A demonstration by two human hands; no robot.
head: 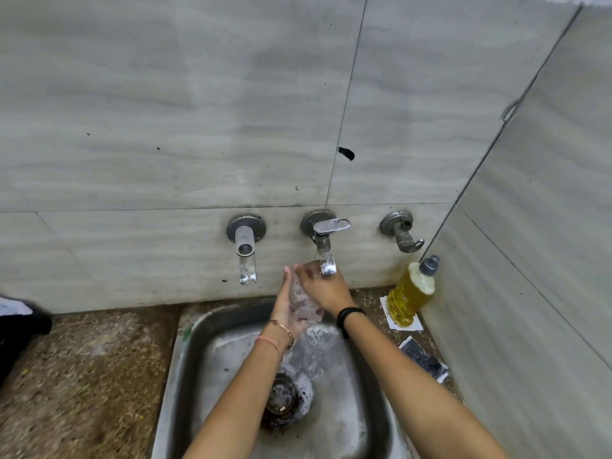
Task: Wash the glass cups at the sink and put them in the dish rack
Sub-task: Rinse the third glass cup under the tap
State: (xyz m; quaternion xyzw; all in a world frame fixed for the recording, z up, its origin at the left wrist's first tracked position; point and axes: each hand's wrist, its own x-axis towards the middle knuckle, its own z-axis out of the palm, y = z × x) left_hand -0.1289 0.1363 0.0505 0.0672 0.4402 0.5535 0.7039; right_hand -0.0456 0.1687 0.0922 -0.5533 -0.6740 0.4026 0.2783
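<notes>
A clear glass cup (304, 304) lies tilted between both hands above the far part of the stainless steel sink (173, 376), just below the spout of the middle chrome wall tap (326, 250), whose flat lever points right. The left hand (285, 311) cups the glass from the left, its fingers close together and bent along the smooth wall. The right hand (324, 289) grips the far end from the right, fingers curled over it; whether they reach inside cannot be told. Thin bracelets (281, 332) circle the left wrist and a black band (349, 318) the right. Foamy water streaks the dull basin around the round perforated drain strainer (281, 397). A second chrome tap (246, 250) is fixed to the left and a short angled one (402, 231) to the right, all on grey veined wall tiles (165, 111). In the far right corner stands a ridged plastic bottle of yellow liquid (410, 293) with a grey cap, on white paper. The speckled brown stone counter (82, 376) stretches left of the sink
</notes>
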